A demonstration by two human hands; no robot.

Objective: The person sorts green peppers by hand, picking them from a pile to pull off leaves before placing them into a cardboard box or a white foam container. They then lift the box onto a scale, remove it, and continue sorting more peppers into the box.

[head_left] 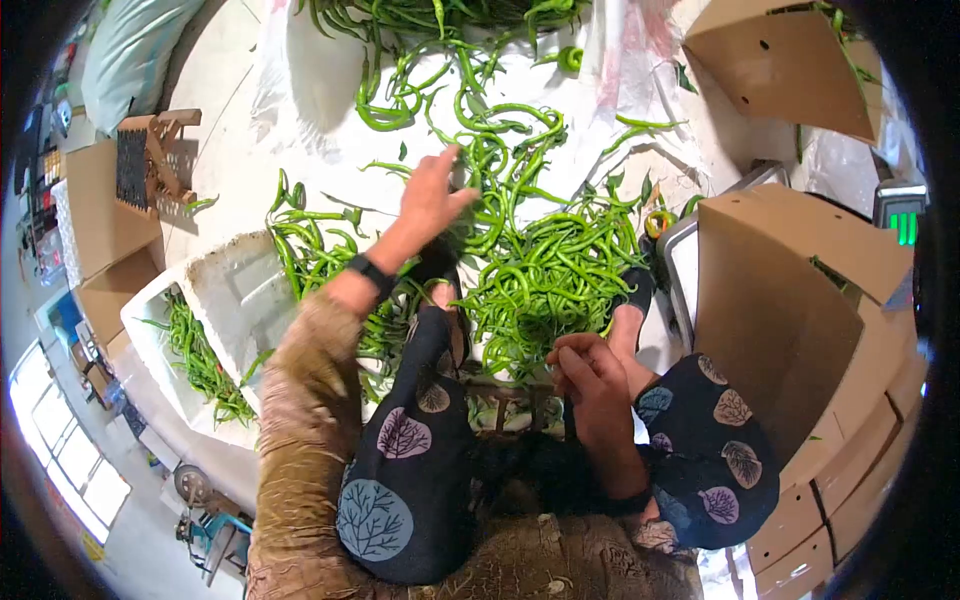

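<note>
Long green chili peppers [545, 265] lie in a heap between the feet, on white sheeting. My left hand [432, 200], with a dark band at the wrist, is stretched out over the left side of the peppers. Its fingers are apart and nothing shows in them. Close to the near right edge of the heap, my right hand [590, 375] is closed, thumb and fingers curled together. Whatever it may hold is hidden. More loose peppers [310, 240] lie left of my left forearm.
A white foam box [225, 280] with peppers inside stands at left. Cardboard boxes [780, 290] stand at right, beside a scale with a lit green display [902, 228]. A larger pepper pile [450, 15] lies at the far end. A small wooden stool [150, 165] lies at upper left.
</note>
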